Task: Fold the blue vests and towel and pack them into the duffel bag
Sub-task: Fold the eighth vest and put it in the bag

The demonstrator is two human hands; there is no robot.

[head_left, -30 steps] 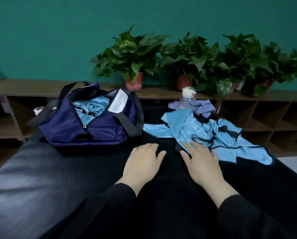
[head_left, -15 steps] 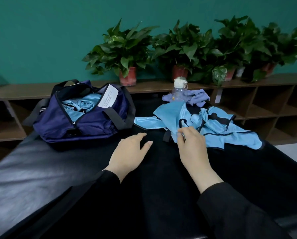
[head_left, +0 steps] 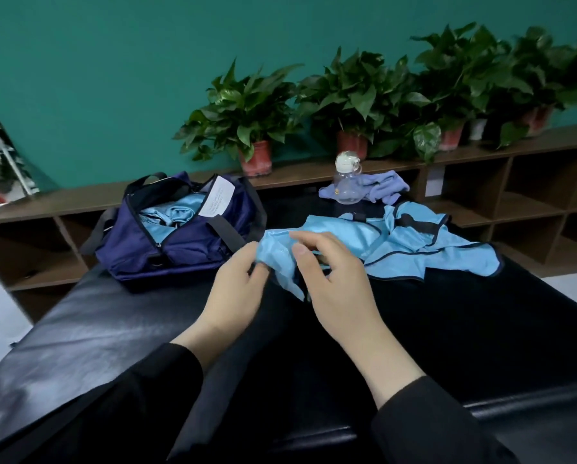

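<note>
Blue vest (head_left: 397, 244) sprawled on black surface (head_left: 447, 329), near corner lifted: left hand (head_left: 236, 289) and right hand (head_left: 334, 283) both pinch it; navy duffel bag (head_left: 166, 242) open at left, blue cloth inside

Fingertips of the left hand (head_left: 238, 289) disappear behind a fold of blue vest (head_left: 394, 242) at the padded bench's (head_left: 106, 329) middle, so their grip there cannot be made out. Motion blur softens both hands. The print on the white label (head_left: 216, 200) of the duffel bag (head_left: 180, 242) is too small to read. The bench runs past the lower and right picture edges, and both sleeves are cut off at the bottom.
</note>
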